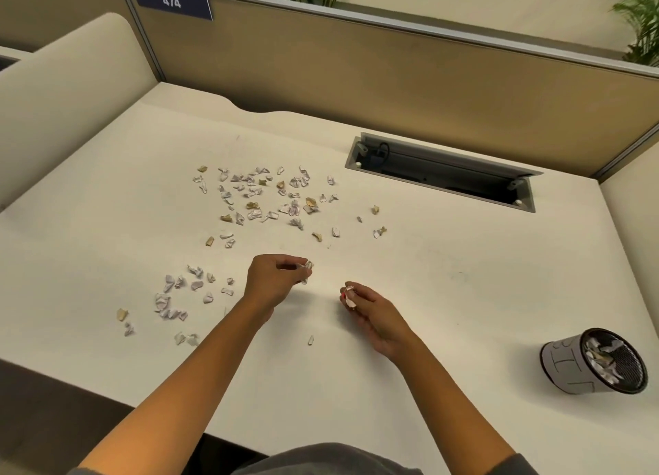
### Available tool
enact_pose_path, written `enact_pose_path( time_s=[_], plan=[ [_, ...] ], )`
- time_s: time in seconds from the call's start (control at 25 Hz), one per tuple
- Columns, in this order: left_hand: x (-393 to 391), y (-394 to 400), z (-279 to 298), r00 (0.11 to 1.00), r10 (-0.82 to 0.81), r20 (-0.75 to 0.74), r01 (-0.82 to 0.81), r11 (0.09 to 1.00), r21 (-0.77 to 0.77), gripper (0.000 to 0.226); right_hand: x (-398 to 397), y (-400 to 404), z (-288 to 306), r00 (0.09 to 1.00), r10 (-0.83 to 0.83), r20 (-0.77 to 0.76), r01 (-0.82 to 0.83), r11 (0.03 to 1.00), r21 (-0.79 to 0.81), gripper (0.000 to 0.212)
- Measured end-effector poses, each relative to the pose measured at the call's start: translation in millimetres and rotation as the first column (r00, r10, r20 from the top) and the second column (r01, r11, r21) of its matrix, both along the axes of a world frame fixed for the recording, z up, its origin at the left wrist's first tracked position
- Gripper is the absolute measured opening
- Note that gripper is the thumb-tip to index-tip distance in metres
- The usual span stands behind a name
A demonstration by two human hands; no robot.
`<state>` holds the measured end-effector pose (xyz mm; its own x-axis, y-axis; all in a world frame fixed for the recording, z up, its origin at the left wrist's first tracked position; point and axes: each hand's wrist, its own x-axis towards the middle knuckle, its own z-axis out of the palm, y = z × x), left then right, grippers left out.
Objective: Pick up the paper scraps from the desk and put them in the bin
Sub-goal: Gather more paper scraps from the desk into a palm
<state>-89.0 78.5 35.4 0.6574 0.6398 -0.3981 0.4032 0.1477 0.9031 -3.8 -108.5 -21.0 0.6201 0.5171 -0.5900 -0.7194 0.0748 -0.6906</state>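
Several crumpled white and tan paper scraps point(264, 196) lie scattered across the middle of the white desk point(463, 278). A second cluster of scraps point(182, 296) lies nearer, at the left. My left hand point(274, 282) hovers at desk centre, fingers pinched on paper scraps point(307, 267). My right hand point(371, 310) is just to its right, fingers closed around a few scraps point(349, 296). One single scrap point(310, 339) lies between my forearms. The small round mesh bin point(595, 362) stands at the right, tilted toward me, with scraps inside.
An open cable tray point(442, 171) is recessed in the desk at the back right. A tan partition wall point(356, 67) with a "474" sign point(171, 1) closes the far side. A cream side panel point(53, 100) stands at the left. Plants show above the partition.
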Motion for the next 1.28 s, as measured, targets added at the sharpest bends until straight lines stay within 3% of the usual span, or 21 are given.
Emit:
enact_pose_path(
  time_s=[0.12,0.2,0.4,0.6,0.72,0.76,0.88,1.0,1.08,1.28],
  plan=[
    [8.0,-21.7,4.7,0.994,-0.108,-0.013,0.108,0.991,0.077,0.015,-5.1,9.5,8.9,0.904,-0.108,-0.415,0.204,0.959,0.195,0.016],
    [11.8,-35.9,8.3,0.985,-0.173,-0.025,0.175,0.975,0.139,0.016,-8.2,14.5,14.6,0.862,-0.071,-0.502,0.238,0.931,0.277,0.016],
    [16.6,-61.7,12.0,0.969,-0.231,-0.091,0.246,0.94,0.235,0.013,-9.9,29.3,16.9,0.874,-0.138,-0.465,0.272,0.933,0.234,0.024],
    [18.0,-67.7,16.3,0.956,-0.287,-0.069,0.294,0.942,0.159,0.015,-5.6,28.8,12.9,0.843,-0.183,-0.506,0.344,0.906,0.246,0.021],
    [19.6,-57.9,21.0,0.976,-0.217,0.012,0.216,0.976,0.039,0.015,-6.4,26.2,15.7,0.772,-0.219,-0.596,0.456,0.845,0.28,0.022],
    [19.4,-52.6,20.9,0.979,-0.202,0.009,0.201,0.977,0.072,0.016,-6.2,24.9,16.3,0.747,-0.236,-0.622,0.49,0.827,0.274,0.022],
    [11.1,-32.7,12.2,0.919,-0.305,-0.248,0.375,0.87,0.319,0.014,-4.7,20.8,17.8,0.721,-0.277,-0.635,0.526,0.816,0.241,0.022],
    [-5.1,-23.6,-4.4,0.697,-0.433,-0.571,0.644,0.728,0.233,0.031,-3.6,17.4,18.1,0.716,-0.3,-0.63,0.538,0.812,0.224,0.022],
    [-13.3,-28.0,-12.9,0.616,-0.488,-0.619,0.709,0.686,0.165,0.044,-3.5,16.5,17.8,0.712,-0.306,-0.632,0.545,0.809,0.222,0.022],
    [-19.4,-44.5,-25.6,0.665,-0.428,-0.612,0.687,0.673,0.275,0.027,-5.5,14.0,15.9,0.726,-0.304,-0.617,0.529,0.82,0.219,0.021]
  ],
)
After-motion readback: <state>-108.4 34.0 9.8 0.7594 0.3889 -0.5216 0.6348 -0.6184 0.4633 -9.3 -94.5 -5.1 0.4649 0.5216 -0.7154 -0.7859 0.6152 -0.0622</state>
